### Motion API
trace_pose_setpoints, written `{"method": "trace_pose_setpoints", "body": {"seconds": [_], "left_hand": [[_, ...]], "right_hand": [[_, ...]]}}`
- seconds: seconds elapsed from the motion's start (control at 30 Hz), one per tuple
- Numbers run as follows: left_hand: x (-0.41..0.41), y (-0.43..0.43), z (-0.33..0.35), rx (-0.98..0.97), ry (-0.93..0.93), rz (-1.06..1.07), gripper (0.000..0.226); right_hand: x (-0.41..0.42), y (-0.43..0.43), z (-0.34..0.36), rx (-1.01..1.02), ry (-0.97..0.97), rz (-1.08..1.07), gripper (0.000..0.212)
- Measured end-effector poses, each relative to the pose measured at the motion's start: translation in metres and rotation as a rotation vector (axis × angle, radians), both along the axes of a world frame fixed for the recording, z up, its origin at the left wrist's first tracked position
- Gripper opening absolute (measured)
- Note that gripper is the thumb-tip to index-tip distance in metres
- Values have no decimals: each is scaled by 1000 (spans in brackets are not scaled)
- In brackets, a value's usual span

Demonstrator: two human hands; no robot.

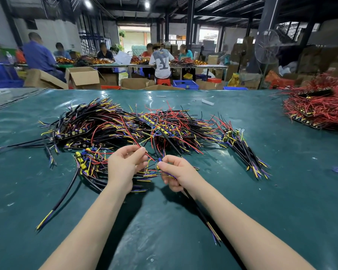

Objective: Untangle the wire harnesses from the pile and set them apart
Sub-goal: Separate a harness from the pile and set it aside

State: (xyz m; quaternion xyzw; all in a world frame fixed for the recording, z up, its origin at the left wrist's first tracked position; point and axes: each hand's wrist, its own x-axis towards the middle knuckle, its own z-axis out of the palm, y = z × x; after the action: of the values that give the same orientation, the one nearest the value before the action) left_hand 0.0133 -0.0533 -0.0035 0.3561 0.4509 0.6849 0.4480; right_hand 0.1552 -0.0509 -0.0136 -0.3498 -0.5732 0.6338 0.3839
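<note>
Red wire [150, 156] pinched in left hand [125, 164] grip | right hand [176, 172] grip clasps harness [195, 205] | palms facing inward

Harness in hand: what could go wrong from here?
1. The left hand pinches a red wire that seems to run back into the pile. Pulling it may tighten the tangle or drag neighbouring harnesses along.
2. The right hand grips the harness close to its small components. A hard tug could strain the wire joints there.
</note>
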Motion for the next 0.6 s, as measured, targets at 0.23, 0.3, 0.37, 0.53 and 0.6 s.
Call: {"method": "trace_pose_setpoints", "body": {"seconds": [0.23, 0.3, 0.37, 0.53, 0.6], "left_hand": [[7, 2, -4, -35, -39, -36, 11], [5, 1, -4, -63, 0, -59, 10], [4, 1, -2, -76, -21, -59, 11], [-5, 2, 5, -99, -176, -43, 13], [-10, 3, 4, -109, -194, -25, 12]], "right_hand": [[1, 1, -3, -50, 27, 21, 29], [1, 0, -3, -45, 4, 41, 29], [0, 0, -2, -38, 0, 54, 29], [-1, -2, 2, 6, -60, 99, 28], [2, -4, 5, 25, -129, 144, 26]]}}
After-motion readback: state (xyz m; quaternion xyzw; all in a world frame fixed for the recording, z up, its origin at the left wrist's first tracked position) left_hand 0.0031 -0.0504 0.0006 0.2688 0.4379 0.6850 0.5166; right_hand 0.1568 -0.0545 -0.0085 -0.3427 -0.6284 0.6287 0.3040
